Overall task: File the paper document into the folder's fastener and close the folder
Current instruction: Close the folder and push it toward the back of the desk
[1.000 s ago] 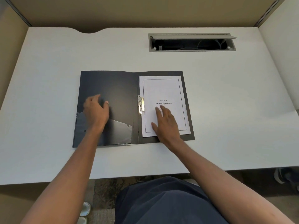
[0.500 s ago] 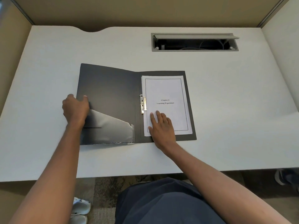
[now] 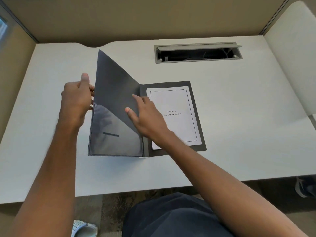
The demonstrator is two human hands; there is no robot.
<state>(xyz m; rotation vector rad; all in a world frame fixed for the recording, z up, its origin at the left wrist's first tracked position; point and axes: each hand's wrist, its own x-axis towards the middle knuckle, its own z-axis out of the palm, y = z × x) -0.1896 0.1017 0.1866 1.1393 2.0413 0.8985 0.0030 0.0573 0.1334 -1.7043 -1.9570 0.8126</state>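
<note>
A dark grey folder (image 3: 196, 117) lies open on the white desk. Its left cover (image 3: 112, 93) stands raised at a steep angle, with a clear pocket low on its inner face. My left hand (image 3: 77, 100) grips that cover's outer edge. A white paper document (image 3: 177, 124) titled "Chapter 6 Learning Experience" lies on the right half. My right hand (image 3: 147, 117) hovers over the paper's left margin, fingers spread and touching the raised cover's inner face. The fastener is hidden behind my right hand and the cover.
The white desk (image 3: 239, 134) has an open cable slot (image 3: 198, 53) at the back right. Beige partition walls close in the back and both sides. Below the desk's front edge are my lap and a sandalled foot (image 3: 84, 228).
My left hand has lifted the left cover from nearly flat to steeply raised, swinging it rightward. My right hand has risen off the paper's lower left and moved up against the cover's inner face.
</note>
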